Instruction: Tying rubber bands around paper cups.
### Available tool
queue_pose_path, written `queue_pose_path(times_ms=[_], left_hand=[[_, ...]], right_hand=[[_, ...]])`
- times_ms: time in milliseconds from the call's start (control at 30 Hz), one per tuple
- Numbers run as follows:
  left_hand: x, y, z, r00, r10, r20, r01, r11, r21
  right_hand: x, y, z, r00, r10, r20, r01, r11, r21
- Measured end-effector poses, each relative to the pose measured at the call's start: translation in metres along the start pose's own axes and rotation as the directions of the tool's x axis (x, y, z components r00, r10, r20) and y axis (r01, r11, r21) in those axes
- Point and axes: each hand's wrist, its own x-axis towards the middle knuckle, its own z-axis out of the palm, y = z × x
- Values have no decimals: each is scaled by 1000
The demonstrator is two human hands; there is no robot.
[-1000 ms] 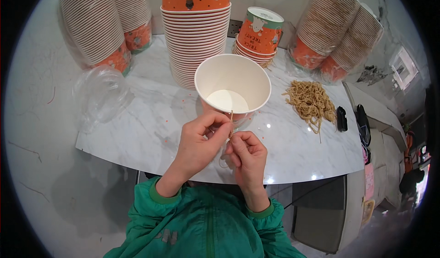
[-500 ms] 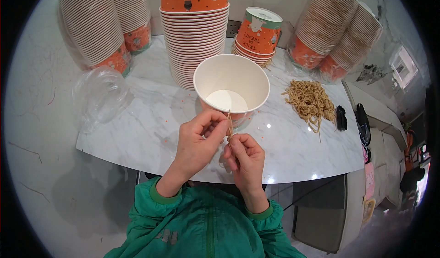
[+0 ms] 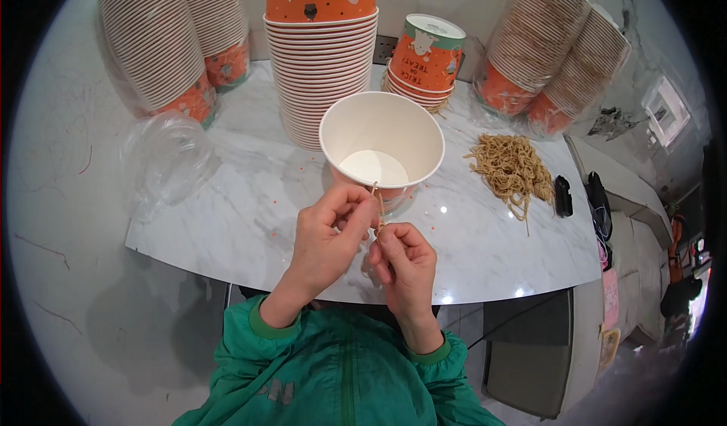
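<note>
Just in front of an upright paper bucket (image 3: 382, 138), white inside and orange outside, my two hands meet over the table's near part. My left hand (image 3: 333, 233) pinches a thin tan cord (image 3: 381, 208) that runs up to the bucket's near side below the rim. Lower and to the right, my right hand (image 3: 407, 259) grips the same cord between thumb and bent forefinger. Part of the cord is hidden by the fingers, so whether it is knotted I cannot tell.
Behind the bucket rises a tall stack of nested buckets (image 3: 326, 62). Upside-down buckets (image 3: 428, 55) stand beside it. A heap of tan cords (image 3: 513, 168) lies right, near a small black object (image 3: 563, 196). Wrapped stacks flank the back; crumpled clear plastic (image 3: 170, 165) lies left.
Both hands stay almost in place, with only slight finger shifts on the cord. The bucket sits a touch lower in the picture, as does the whole table.
</note>
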Motion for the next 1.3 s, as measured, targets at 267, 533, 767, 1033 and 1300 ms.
queue_pose_path(times_ms=[267,533,767,1033,1300], left_hand=[[1,-11,-5,997,-15,78,17,999,-31],[2,-15,-7,994,-75,81,81,993,-86],[1,-13,-4,993,-72,94,83,989,-121],[3,-20,-2,999,-5,48,9,997,-76],[5,-20,-5,999,50,15,-50,998,-32]], right_hand=[[1,4,-2,1000,-15,10,15,1000,-6],[1,-2,-2,999,38,26,-40,996,76],[0,-5,-1,998,56,11,-56,998,-41],[2,-2,-5,999,45,19,-44,996,-75],[13,-18,1,959,229,166,-261,943,207]])
